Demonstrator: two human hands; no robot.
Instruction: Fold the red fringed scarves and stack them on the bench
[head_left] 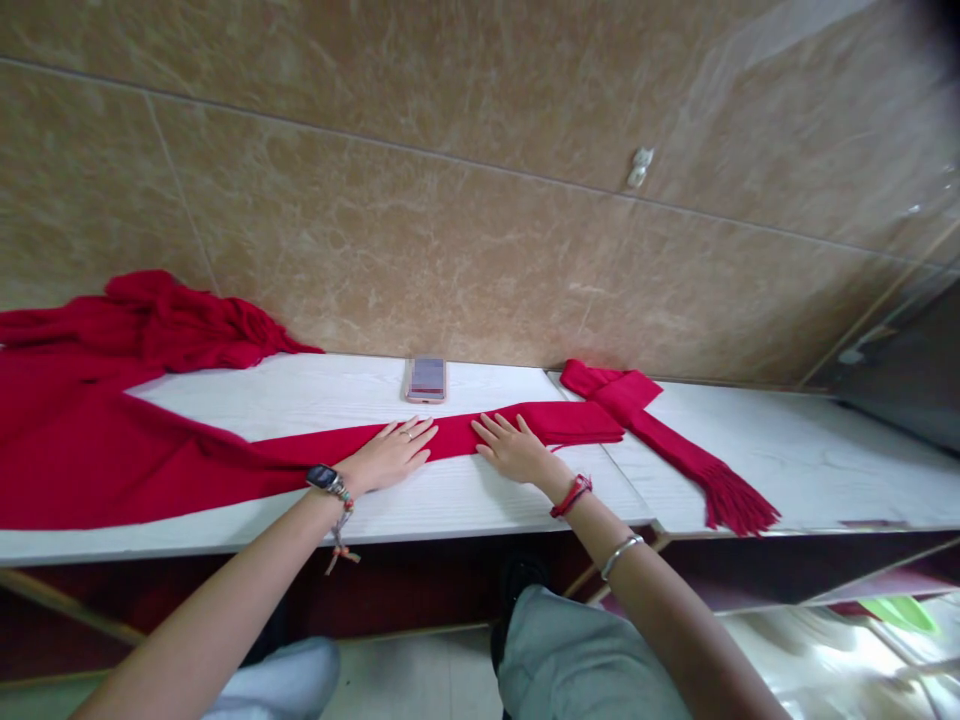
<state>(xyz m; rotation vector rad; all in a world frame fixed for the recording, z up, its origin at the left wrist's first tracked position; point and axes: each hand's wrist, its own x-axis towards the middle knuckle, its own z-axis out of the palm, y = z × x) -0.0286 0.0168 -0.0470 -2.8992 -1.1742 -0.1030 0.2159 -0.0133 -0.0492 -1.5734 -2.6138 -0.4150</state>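
Note:
A long red scarf (112,450) lies stretched across a white wooden tabletop (315,400). It is wide and bunched at the left and folded into a narrow band in the middle. My left hand (391,455) lies flat on that band, fingers spread, a ring on one finger and a watch on the wrist. My right hand (514,448) presses flat on the band just to the right, fingers apart, with a red cord and a silver bangle on the arm. The scarf's right end (675,450) doubles back and runs down to a fringed tip near the table's front edge.
A phone (427,379) lies face up against the brown marble wall (480,250), just behind my hands. A second white table surface (810,450) adjoins on the right. Below are my knees in grey trousers (570,650) and a green object (900,612) at the lower right.

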